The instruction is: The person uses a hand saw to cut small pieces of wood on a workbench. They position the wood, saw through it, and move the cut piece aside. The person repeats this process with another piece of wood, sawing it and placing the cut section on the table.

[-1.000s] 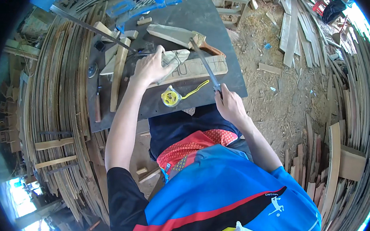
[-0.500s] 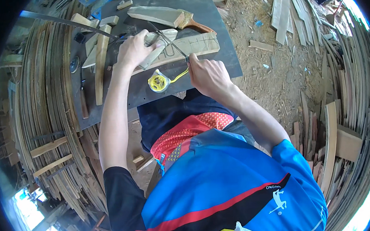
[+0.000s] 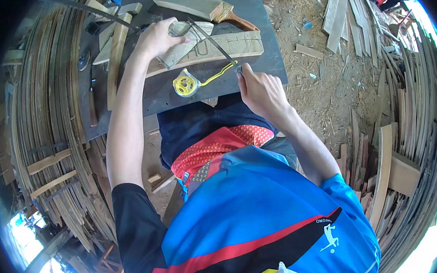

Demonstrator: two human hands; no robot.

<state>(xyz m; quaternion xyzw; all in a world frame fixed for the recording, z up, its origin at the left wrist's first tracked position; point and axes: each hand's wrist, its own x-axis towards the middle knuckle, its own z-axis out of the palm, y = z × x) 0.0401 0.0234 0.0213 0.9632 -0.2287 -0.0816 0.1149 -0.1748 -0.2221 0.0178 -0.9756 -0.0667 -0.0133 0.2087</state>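
Observation:
At the table [image 3: 140, 104], my left hand [image 3: 158, 39] grips a pale shaped wood piece [image 3: 184, 51], thumb on its top face. That piece rests over a thick wooden board [image 3: 245, 44] with dark lettering. My right hand [image 3: 263, 85] is closed round the near end of a long, thin dark file [image 3: 212, 41]. The file slants away to the left, crossing above the wood piece's right edge; whether it touches is unclear. A yellow tape measure [image 3: 186, 83] lies in front of the board, its yellow strap [image 3: 219, 74] stretching toward my right hand.
Behind the board lie a wood block [image 3: 189, 5] and a wooden-handled brush [image 3: 241, 21]. A long dark metal bar [image 3: 88, 8] runs to my left hand. Wood strips [image 3: 116, 57] and a wooden-handled tool [image 3: 92, 104] lie left. Stacked planks [image 3: 48, 87] flank the table.
My right hand has drawn the file back toward me and to the right. My left hand keeps its grip on the wood piece. The whole view has shifted slightly.

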